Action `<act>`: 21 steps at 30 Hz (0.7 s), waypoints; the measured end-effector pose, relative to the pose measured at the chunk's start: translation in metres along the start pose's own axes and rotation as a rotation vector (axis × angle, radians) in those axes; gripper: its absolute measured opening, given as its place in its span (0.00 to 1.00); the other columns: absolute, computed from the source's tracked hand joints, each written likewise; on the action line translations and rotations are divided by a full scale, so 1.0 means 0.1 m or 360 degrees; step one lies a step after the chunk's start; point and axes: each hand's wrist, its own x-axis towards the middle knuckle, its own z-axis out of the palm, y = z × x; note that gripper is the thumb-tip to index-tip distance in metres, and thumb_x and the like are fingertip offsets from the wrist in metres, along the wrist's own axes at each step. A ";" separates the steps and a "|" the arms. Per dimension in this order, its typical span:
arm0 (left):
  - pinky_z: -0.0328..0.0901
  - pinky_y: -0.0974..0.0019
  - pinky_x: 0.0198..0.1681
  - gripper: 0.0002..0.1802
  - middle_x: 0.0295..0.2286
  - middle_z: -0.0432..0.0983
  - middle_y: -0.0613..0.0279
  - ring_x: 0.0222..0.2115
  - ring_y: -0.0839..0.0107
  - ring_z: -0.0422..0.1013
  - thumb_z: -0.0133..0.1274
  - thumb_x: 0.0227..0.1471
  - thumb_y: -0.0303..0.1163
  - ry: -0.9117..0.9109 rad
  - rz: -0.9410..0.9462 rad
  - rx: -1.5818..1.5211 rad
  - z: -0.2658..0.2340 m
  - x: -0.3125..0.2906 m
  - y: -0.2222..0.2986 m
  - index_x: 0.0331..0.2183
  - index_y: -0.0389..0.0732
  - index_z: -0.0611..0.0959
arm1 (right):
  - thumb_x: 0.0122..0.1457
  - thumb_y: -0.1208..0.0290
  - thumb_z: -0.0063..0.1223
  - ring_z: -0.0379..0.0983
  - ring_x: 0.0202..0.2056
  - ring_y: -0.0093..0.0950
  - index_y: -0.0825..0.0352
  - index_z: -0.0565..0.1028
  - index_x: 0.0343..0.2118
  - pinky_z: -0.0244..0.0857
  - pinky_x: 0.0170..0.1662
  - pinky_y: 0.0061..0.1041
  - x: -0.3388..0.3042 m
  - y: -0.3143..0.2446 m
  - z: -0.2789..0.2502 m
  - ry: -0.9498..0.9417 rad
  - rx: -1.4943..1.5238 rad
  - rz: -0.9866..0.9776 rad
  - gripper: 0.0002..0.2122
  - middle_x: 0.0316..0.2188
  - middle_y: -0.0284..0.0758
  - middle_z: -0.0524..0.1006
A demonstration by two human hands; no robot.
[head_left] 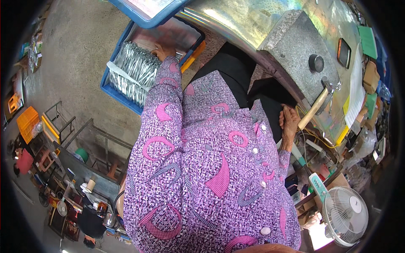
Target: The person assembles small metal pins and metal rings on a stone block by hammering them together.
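Observation:
My left hand (163,51) reaches into a blue crate (110,86) at the upper left. Its fingers are bent and pressed together at the edge of a dense pile of thin, shiny metal pieces (134,69); any piece between them is too small to make out. Across the pile lies a whitish strip (126,76). My right hand (289,122) rests by my dark-clad leg, its fingers curled, and what they may hold is hidden. Close beside it is the wooden handle of a hammer (314,109), whose metal head lies on the worktable.
A grey stone block (295,52) with a dark round piece (316,63) stands on the shiny-covered worktable (236,21). Another blue tray (147,17) overhangs the crate. A fan (346,215) is at the lower right. Metal frames and a person (23,161) appear at far left.

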 end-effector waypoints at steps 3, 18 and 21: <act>0.61 0.42 0.33 0.17 0.41 0.72 0.59 0.46 0.55 0.62 0.43 0.49 0.41 -0.0046 0.0017 0.0090 -0.05 -0.04 -0.01 0.39 0.46 0.79 | 0.58 0.65 0.48 0.58 0.12 0.10 0.69 0.72 0.36 0.46 0.12 0.08 -0.01 -0.01 0.01 0.0000 -0.0007 -0.0002 0.11 0.16 0.26 0.68; 0.65 0.47 0.31 0.21 0.39 0.68 0.46 0.39 0.52 0.68 0.41 0.48 0.41 -0.0222 0.0100 -0.0375 -0.39 -0.06 -0.07 0.43 0.43 0.73 | 0.57 0.66 0.48 0.57 0.11 0.10 0.69 0.72 0.35 0.45 0.12 0.08 0.00 0.01 -0.01 -0.0001 0.0034 -0.0003 0.11 0.15 0.26 0.68; 0.66 0.49 0.35 0.20 0.39 0.68 0.44 0.37 0.47 0.69 0.43 0.47 0.40 -0.0074 0.0100 -0.0458 -0.14 -0.01 -0.27 0.42 0.42 0.74 | 0.57 0.65 0.48 0.57 0.11 0.10 0.69 0.72 0.35 0.44 0.12 0.08 0.02 0.00 0.00 -0.0037 0.0019 -0.0003 0.11 0.15 0.26 0.68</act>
